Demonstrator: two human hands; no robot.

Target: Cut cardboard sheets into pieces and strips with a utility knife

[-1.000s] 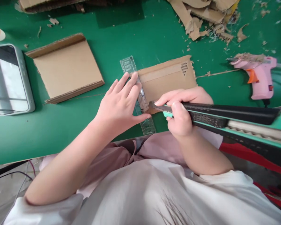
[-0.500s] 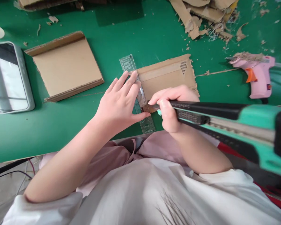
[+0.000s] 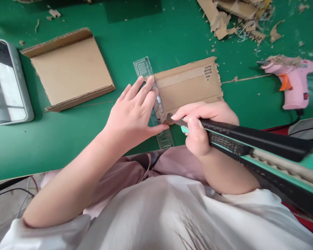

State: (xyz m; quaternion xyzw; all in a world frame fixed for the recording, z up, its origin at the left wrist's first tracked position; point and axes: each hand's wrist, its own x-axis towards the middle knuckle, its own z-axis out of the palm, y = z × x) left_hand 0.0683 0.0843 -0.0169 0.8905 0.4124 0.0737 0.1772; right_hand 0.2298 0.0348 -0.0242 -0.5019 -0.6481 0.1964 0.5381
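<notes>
Knife (image 3: 240, 139) drawn back slightly, right hand (image 3: 200, 128) gripping it, left hand (image 3: 133, 114) flat on ruler (image 3: 156, 104)

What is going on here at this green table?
A person works with both hands. The left hand presses flat on a clear ruler laid along the left edge of a small cardboard piece on the green table. The right hand grips a utility knife, its blade tip at the ruler's edge by the cardboard's near corner. A larger cardboard piece lies to the left, a pink glue gun to the right.
</notes>
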